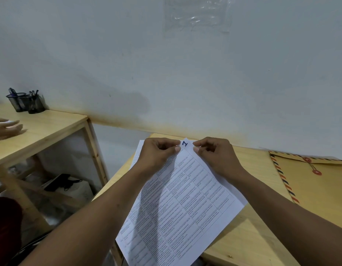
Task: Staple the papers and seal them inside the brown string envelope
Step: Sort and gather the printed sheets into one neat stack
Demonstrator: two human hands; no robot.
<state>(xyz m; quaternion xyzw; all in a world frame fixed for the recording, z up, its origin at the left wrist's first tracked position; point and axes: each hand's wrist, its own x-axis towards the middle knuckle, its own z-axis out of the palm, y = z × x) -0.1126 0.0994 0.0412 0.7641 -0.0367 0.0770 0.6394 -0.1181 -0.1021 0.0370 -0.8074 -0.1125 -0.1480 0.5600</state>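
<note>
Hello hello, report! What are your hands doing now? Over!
Left hand and right hand pinching papers at top corner. Brown string envelope shut, lying to the right. No stapler visible. Nothing blocking.

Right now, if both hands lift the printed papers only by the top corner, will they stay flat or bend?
They will probably droop: the papers look thin, and only the top corner is pinched by the left hand and right hand. The sheets may also fan apart, since a second edge already shows at the upper left. They seem light.
</note>
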